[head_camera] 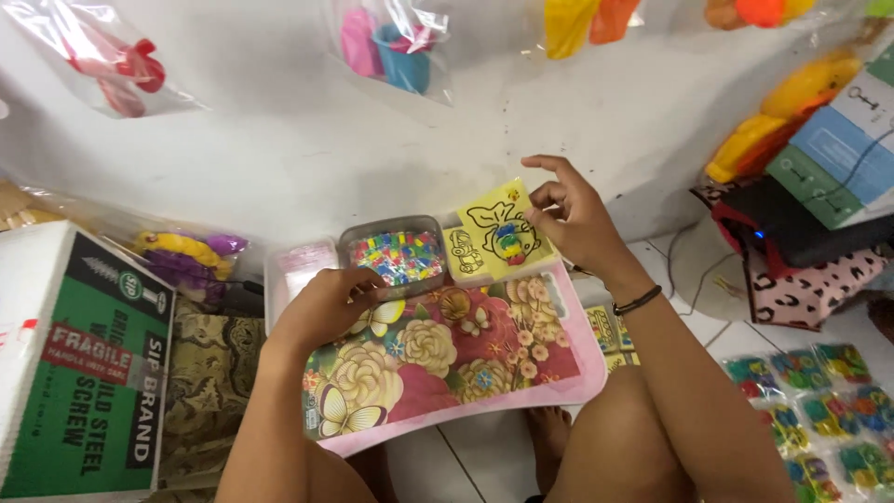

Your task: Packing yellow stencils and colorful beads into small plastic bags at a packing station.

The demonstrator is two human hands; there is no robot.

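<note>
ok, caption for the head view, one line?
Right hand holds a yellow card over a floral tray; left hand rests beside a bead tub.

Green-and-white carton (79,363) at far left with a red label (86,352). Clear bags (112,61) of toys hang on the wall up top. Small bead packets (819,410) on the floor at lower right. Coloured cards (843,149) at right edge.

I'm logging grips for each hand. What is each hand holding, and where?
The right hand pinches the yellow square card with a fish outline at its right edge. The left hand rests by the clear bead tub; any hold cannot be told.
</note>
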